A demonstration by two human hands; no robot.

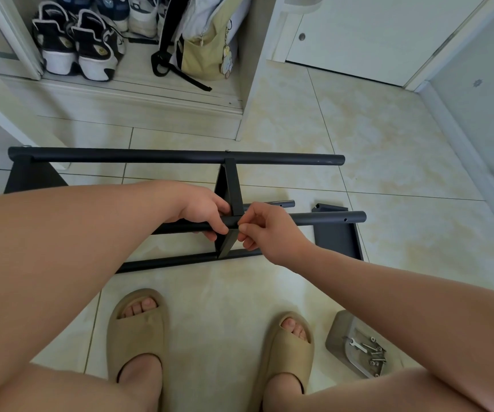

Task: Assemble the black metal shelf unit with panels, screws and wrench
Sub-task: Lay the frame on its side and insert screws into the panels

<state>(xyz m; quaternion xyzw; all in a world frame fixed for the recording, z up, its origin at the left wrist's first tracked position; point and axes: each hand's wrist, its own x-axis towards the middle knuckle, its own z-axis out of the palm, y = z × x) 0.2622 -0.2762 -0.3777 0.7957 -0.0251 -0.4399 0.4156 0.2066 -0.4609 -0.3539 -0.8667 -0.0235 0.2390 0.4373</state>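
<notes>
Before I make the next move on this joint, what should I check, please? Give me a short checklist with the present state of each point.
1. Left hand grips the near tube beside the joint: ok.
2. Right hand pinches the edge of the panel at the joint: ok.
3. Screw seated in the hole: cannot tell, the fingers hide it.
4. Wrench in hand: not ok, it lies in the tray.
5. Spare screws in that tray: ok.
</notes>
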